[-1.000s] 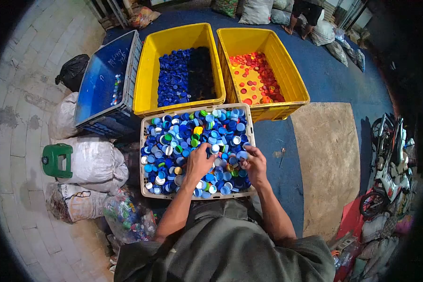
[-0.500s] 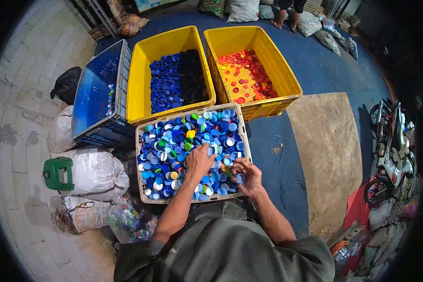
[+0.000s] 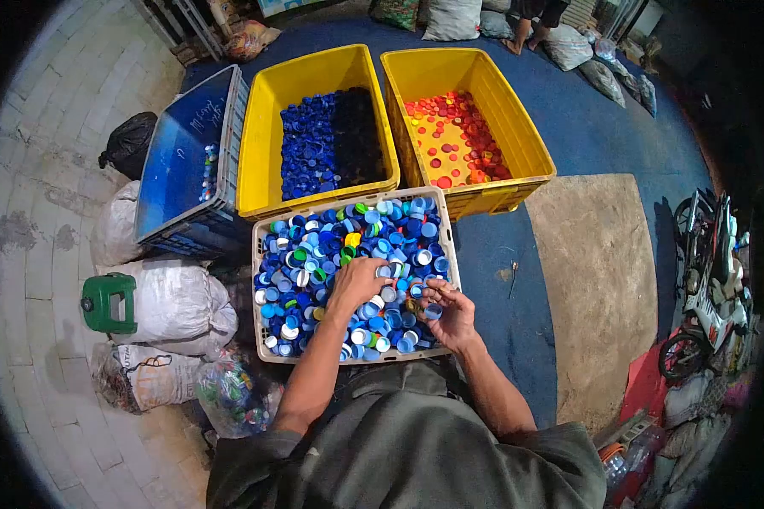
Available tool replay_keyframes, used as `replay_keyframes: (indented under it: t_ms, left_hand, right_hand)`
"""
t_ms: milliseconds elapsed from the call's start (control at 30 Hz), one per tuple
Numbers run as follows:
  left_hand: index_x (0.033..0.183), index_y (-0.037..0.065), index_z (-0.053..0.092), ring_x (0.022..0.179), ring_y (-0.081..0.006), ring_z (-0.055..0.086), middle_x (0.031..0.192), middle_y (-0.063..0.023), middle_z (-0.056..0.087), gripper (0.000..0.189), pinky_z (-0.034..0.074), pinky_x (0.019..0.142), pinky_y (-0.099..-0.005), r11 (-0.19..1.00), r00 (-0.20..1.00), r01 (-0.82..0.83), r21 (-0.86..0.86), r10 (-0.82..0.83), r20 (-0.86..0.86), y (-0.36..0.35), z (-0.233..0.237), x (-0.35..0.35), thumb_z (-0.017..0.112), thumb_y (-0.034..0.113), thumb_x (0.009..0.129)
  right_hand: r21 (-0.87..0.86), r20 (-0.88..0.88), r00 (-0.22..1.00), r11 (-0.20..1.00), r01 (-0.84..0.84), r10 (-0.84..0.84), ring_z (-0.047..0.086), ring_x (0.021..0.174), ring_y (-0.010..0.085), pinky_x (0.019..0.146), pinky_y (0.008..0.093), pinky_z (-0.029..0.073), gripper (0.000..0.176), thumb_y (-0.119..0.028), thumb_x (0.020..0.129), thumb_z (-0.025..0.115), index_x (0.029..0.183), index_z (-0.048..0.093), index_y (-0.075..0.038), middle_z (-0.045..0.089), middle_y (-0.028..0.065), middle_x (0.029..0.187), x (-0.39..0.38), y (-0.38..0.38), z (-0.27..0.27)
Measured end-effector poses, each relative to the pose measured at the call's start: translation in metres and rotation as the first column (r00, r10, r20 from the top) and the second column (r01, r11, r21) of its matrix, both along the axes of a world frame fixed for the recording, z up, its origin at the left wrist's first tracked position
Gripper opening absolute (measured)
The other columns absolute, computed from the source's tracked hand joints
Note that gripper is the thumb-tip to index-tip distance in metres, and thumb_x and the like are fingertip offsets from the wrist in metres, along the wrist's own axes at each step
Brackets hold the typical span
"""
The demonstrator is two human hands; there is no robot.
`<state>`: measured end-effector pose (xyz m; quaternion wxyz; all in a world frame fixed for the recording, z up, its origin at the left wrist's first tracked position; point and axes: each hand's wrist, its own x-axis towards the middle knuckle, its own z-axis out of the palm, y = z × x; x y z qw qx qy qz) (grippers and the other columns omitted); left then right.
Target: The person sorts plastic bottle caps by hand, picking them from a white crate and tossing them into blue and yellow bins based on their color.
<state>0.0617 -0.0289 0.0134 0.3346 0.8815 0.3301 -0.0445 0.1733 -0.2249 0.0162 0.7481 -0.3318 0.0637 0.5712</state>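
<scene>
A shallow pale crate (image 3: 452,280) in front of me is heaped with plastic bottle caps, mostly blue, with some white, green and yellow ones. Over the middle of the heap is my left hand (image 3: 356,286), its fingers closed around a light blue bottle cap (image 3: 384,271). My right hand (image 3: 455,318) is curled at the crate's right side, palm inward, with another light blue bottle cap (image 3: 433,312) held against its fingers. Whether its fingertips pinch a further cap, I cannot make out. A yellow cap (image 3: 352,240) lies just beyond my left hand.
Behind the crate stand a yellow bin (image 3: 259,127) with dark blue and black caps and another yellow bin (image 3: 518,127) with red and orange caps. A blue bin (image 3: 174,161) is at left. Sacks (image 3: 174,297) lie left; a motorbike (image 3: 700,297) is at right. Another person's legs (image 3: 530,30) show far back.
The view has shifted slightly, so bins and crate appear a little to the right. My left hand has edged right among the caps; my right hand still holds its light blue cap.
</scene>
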Motion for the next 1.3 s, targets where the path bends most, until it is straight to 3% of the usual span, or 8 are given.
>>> replay_keyframes:
  t_ms: [167,300,400,500,567,733,1133,1300]
  left_hand:
    - [0.116,0.011,0.067,0.095,-0.0360,0.066,0.101,-0.0170,0.070,0.046,0.051,0.083,-0.0418,0.990,0.994,0.106,-0.094,-0.106,0.002,0.013,-0.005,-0.004,0.078,0.023,0.072]
    - [0.109,0.008,0.070,0.070,-0.0249,0.066,0.080,-0.0156,0.069,0.037,0.050,0.063,-0.0371,0.992,0.973,0.039,-0.120,-0.011,0.232,0.010,-0.007,-0.011,0.077,0.021,0.075]
    - [0.100,0.007,0.072,0.051,-0.0149,0.050,0.057,-0.0062,0.056,0.032,0.039,0.049,-0.0329,0.961,0.980,-0.081,-0.264,0.125,0.153,0.014,-0.003,-0.014,0.078,0.026,0.076]
    - [0.095,0.006,0.071,0.047,-0.0115,0.034,0.049,0.0009,0.038,0.030,0.030,0.045,-0.0318,0.982,0.966,-0.063,-0.177,0.105,0.237,0.010,0.003,-0.020,0.079,0.027,0.075]
    - [0.101,0.008,0.071,0.063,-0.0230,0.061,0.072,-0.0116,0.065,0.038,0.048,0.059,-0.0357,0.997,0.962,-0.039,-0.061,0.054,0.268,0.006,-0.008,-0.020,0.078,0.033,0.074]
    - [0.107,0.010,0.070,0.089,-0.0318,0.067,0.094,-0.0154,0.070,0.044,0.052,0.074,-0.0417,0.995,0.998,-0.017,0.096,0.012,0.058,-0.007,-0.007,-0.012,0.078,0.037,0.073]
    - [0.094,0.007,0.068,0.065,-0.0267,0.063,0.068,-0.0109,0.063,0.024,0.048,0.058,-0.0393,0.975,0.963,-0.222,-0.015,0.222,0.153,-0.013,-0.015,-0.005,0.073,0.024,0.078]
    - [0.090,0.003,0.064,0.058,-0.0131,0.051,0.069,-0.0014,0.056,0.018,0.041,0.051,-0.0286,0.870,0.815,-0.314,-0.380,0.452,0.362,-0.008,-0.014,-0.013,0.070,0.018,0.084]
  right_hand:
    - [-0.028,-0.008,1.000,1.000,-0.005,0.005,0.058,0.081,0.0162,0.069,0.0348,0.049,0.036,-0.025,0.082,0.058,0.112,0.057,-0.005,0.061,0.0044,0.093,-0.002,0.000,-0.004]
    - [-0.031,-0.002,1.000,0.999,-0.025,0.025,0.058,0.080,0.0157,0.068,0.0344,0.048,0.036,-0.025,0.082,0.060,0.112,0.057,-0.005,0.061,0.0040,0.091,0.000,0.003,-0.008]
    - [-0.098,0.040,0.999,0.995,-0.032,0.036,0.057,0.079,0.0153,0.067,0.0337,0.047,0.032,-0.023,0.082,0.060,0.109,0.057,-0.006,0.061,0.0035,0.089,-0.001,0.007,-0.002]
    - [-0.083,0.064,0.995,0.994,-0.070,0.076,0.056,0.076,0.0152,0.066,0.0332,0.046,0.028,-0.019,0.083,0.061,0.107,0.057,-0.006,0.060,0.0033,0.088,-0.001,0.013,-0.006]
    - [-0.059,0.057,0.995,0.995,-0.081,0.085,0.055,0.074,0.0158,0.065,0.0327,0.046,0.024,-0.017,0.084,0.060,0.105,0.055,-0.006,0.059,0.0046,0.087,-0.003,0.017,-0.007]
    - [-0.107,0.122,0.986,0.989,-0.100,0.113,0.055,0.073,0.0155,0.064,0.0326,0.046,0.019,-0.013,0.086,0.058,0.103,0.054,-0.005,0.058,0.0051,0.086,-0.007,0.025,-0.011]
    - [-0.207,0.242,0.959,0.974,-0.096,0.146,0.058,0.077,0.0135,0.061,0.0305,0.046,0.019,-0.012,0.087,0.059,0.105,0.056,-0.006,0.062,0.0045,0.091,-0.006,0.015,-0.010]
    - [-0.204,0.305,0.941,0.975,-0.085,0.146,0.057,0.074,0.0142,0.060,0.0312,0.046,0.019,-0.009,0.086,0.059,0.104,0.058,-0.005,0.061,0.0045,0.088,-0.005,0.017,-0.015]
